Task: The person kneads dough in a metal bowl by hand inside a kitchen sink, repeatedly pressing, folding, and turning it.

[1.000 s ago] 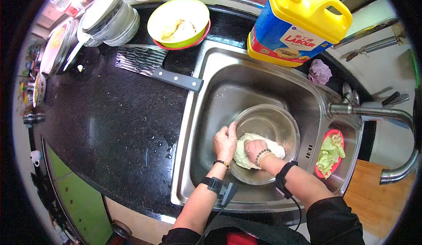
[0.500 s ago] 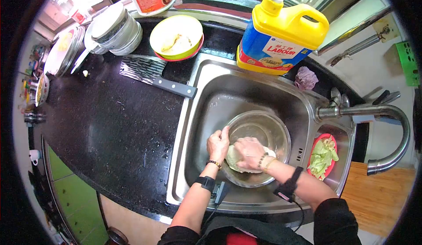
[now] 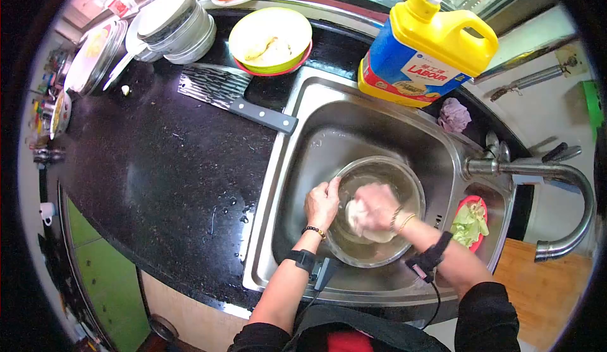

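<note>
A round metal bowl (image 3: 412,194) sits in the large basin of the steel sink (image 3: 316,121). My left hand (image 3: 321,205) is closed on the bowl's left rim, thumb up along the edge. Inside the bowl my right hand (image 3: 378,205), blurred by motion, is over a pale lump (image 3: 358,216) that looks like vegetable leaf. Its fingers are smeared, so their grip cannot be made out. Liquid seems to lie in the bowl under the hand.
A cleaver (image 3: 262,114) lies left of the sink, its handle at the rim. Behind stand stacked dishes (image 3: 183,30), a yellow-green bowl (image 3: 272,36) and a yellow detergent jug (image 3: 420,55). The faucet (image 3: 556,170) and a red basket of leaves (image 3: 470,224) are at the right.
My right hand has shifted within the bowl and is more blurred. The pale lump shows less and lies differently. My left hand stays on the rim, and the view has shifted slightly.
</note>
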Motion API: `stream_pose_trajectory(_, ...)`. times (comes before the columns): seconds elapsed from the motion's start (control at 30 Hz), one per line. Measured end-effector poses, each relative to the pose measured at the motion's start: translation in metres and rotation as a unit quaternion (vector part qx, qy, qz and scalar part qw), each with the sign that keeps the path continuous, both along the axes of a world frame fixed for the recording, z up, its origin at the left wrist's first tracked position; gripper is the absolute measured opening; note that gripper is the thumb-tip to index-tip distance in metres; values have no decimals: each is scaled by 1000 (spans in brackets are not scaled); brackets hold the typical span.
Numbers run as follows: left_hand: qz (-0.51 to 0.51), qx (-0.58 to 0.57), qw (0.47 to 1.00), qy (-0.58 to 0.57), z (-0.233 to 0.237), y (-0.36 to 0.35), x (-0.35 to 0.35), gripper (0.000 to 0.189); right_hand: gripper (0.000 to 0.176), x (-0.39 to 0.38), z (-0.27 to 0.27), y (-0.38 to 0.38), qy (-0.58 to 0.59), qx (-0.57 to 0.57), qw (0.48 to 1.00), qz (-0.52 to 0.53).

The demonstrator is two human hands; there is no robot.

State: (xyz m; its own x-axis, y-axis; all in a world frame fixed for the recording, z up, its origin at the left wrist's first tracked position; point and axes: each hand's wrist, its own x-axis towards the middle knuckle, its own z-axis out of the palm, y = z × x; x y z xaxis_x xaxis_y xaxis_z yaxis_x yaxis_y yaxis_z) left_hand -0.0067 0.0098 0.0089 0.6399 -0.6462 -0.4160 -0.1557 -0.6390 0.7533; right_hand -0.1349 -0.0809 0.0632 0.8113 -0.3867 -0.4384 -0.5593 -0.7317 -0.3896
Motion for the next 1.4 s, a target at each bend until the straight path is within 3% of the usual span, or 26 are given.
stream_pose_trajectory(0.1, 5, -8, 1000, 2, -1, 1, 0, 51, 35, -35, 8, -28, -48, -29, 994, -89)
stream_pose_trajectory(0.3, 14, -7, 1000, 18, -1, 1, 1, 51, 25, -78, 53, -4, 16, -164, 986, -19)
stream_pose_trajectory(0.5, 16, -5, 1000, 3, 0, 1, 0, 52, 21, -77, 42, 36, 199, -11, 980, 4)
stream_pose_trajectory(0.77, 9, -3, 1000, 12, -1, 1, 1, 50, 26, -32, -20, 70, 266, 69, 959, 72)
stream_pose_trajectory(0.83, 16, -1, 1000, 10, -1, 0, 0, 50, 26, -17, -32, 63, 239, 141, 956, 94)
stream_pose_trajectory(0.9, 11, 3, 1000, 7, 0, 1, 0, 50, 26, -5, -24, 60, 269, 188, 943, 52)
stream_pose_trajectory(0.97, 5, 7, 1000, -3, -2, 0, -1, 49, 29, -1, -23, 60, 311, 251, 915, -64)
stream_pose_trajectory(1.13, 6, -2, 1000, -11, -4, 0, -3, 51, 27, -1, -46, 68, 301, 205, 930, -58)
stream_pose_trajectory(1.2, 10, -2, 1000, -12, -5, -1, -3, 51, 26, -3, -52, 74, 226, 98, 969, -37)
stream_pose_trajectory(1.3, 19, -8, 1000, -5, -1, -1, -4, 52, 28, 12, -49, 72, 310, 118, 940, -85)
stream_pose_trajectory(1.4, 25, -19, 999, 3, 2, -1, -3, 52, 28, 9, -53, 79, 282, 103, 949, -100)
